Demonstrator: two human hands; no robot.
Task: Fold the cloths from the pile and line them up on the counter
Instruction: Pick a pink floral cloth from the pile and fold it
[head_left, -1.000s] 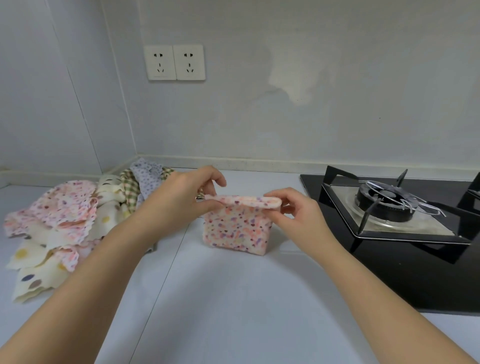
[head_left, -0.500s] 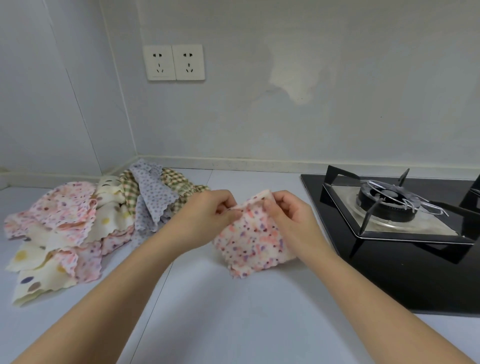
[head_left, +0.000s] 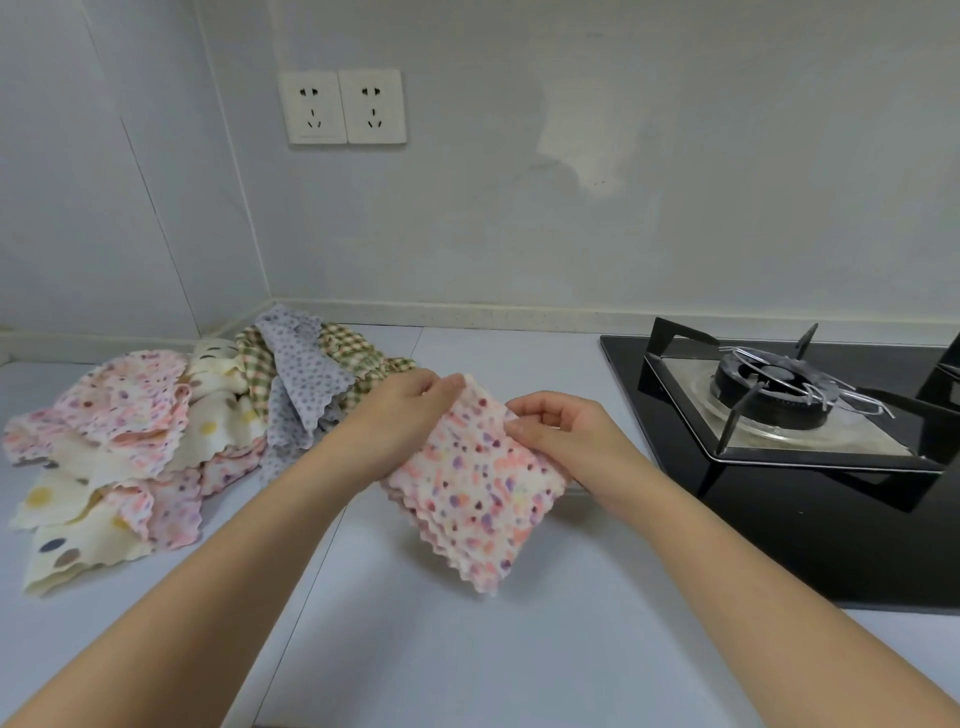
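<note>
- Head view: the left hand (head_left: 402, 415) grips the upper left edge of a pink-and-purple speckled cloth (head_left: 472, 483), its fingers curled over the top corner.
- The right hand (head_left: 566, 431) pinches the same cloth at its upper right edge, thumb on the near face and fingers tucked behind.
- The cloth hangs between the two hands, tilted so that one corner points down toward the counter (head_left: 415, 649). I cannot tell whether that corner touches the surface.
- Several scalloped edges lie stacked along its lower left side, so it looks already folded into layers. Holding both upper edges probably keeps those layers square until it is set down.
- The pile (head_left: 156, 441) lies well to the left, in the corner by the wall, loose and crumpled.
- In the pile are a lilac dotted cloth (head_left: 301, 384), a green checked cloth (head_left: 358, 358), a pink speckled cloth (head_left: 130, 410) and a cream cloth with large dots (head_left: 62, 551).
- No folded cloth shows on the counter, so this one is likely the first of the line and most of the task remains.
- A black gas hob (head_left: 779, 410) stands close on the right. The hands work between it and the pile, which leaves the near counter as the likely place for the row.
- Two wall sockets (head_left: 343, 106) sit above the pile.
</note>
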